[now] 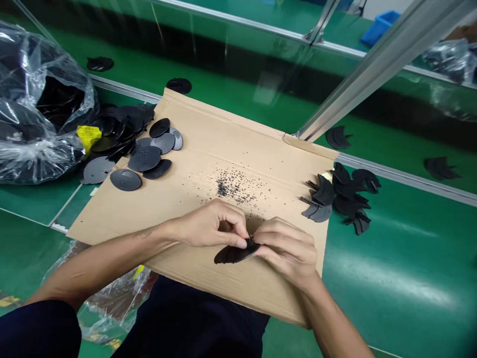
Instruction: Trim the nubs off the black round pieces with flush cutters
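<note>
Both hands meet over the near part of a cardboard sheet [201, 124]. Between them is a black oval plastic disc [234, 253], tilted. My right hand [288, 248] grips the disc's right end between thumb and fingers. The thumb and forefinger of my left hand [212, 226] are pinched together at its upper edge; whether a small piece sits between those fingertips is hidden. Just beyond the hands lies a scatter of tiny black pieces [227, 186], densest toward its left side.
On the left are loose black oval discs [144, 158], a heap beside a clear plastic bag [37, 114] and a yellow tag [88, 136]. Fan-shaped black parts [346, 184] are piled at the right edge. A metal post [365, 74] rises behind the cardboard from the green bench [402, 258].
</note>
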`<state>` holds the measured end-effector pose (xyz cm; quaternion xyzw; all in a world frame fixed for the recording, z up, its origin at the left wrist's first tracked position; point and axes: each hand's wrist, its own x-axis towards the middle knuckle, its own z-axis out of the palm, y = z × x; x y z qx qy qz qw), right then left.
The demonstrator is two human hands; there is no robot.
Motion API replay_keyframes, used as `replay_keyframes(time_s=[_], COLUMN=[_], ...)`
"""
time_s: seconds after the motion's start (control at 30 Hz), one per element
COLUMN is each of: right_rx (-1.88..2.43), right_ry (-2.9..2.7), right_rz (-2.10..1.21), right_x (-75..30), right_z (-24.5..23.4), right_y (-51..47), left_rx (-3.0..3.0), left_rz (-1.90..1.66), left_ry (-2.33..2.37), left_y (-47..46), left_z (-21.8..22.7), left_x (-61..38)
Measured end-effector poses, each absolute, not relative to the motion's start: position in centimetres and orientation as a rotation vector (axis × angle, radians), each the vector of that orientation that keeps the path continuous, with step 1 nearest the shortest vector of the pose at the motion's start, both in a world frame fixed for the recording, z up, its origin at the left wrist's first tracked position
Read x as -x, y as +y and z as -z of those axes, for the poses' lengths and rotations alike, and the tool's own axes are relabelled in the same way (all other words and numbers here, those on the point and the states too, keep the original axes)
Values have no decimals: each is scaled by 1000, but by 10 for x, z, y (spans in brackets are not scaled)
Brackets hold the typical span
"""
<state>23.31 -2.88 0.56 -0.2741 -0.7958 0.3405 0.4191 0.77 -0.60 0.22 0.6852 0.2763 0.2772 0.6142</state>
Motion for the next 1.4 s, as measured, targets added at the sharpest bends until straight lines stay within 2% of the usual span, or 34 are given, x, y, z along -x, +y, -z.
replay_keyframes(time_s=[0.2, 0.37, 0.5, 0.63, 0.77, 0.87, 1.0, 1.2, 1.4], right_rx=[689, 943, 1125, 1217, 1302, 1402, 1459, 1311, 1125], right_ry=[-1973, -1780, -1745, -2021, -2528, -2669, -2511, -2007, -1906], right_rz=[-764, -590, -667, -733, -550, -415, -433, -785, -610], right_x=[-233, -229, -228, -245, -270, -279, -275, -247, -228], right_z=[-4, -1, -4, -20, -27, -21, -21, -29, -4], right_y=[-32, -36, -28, -24, -40, -56, -56, -8, 5], left_rx=[-1546, -1295, -1135, -878, -616, -489, -388, -371, -411], left_rz=[-702, -780, -865, -1122, -1231, -1256, -1232, -1191, -1197], left_ry=[648, 571, 685, 854, 881, 864, 818, 790, 822], left_y=[-11, -9, -5, 9, 23, 27, 26, 27, 30], left_z=[-3, 2, 9, 15, 16, 14, 7, 0, 4], left_x=[-13, -15, -18, -16, -9, -7, -9, -8, -8])
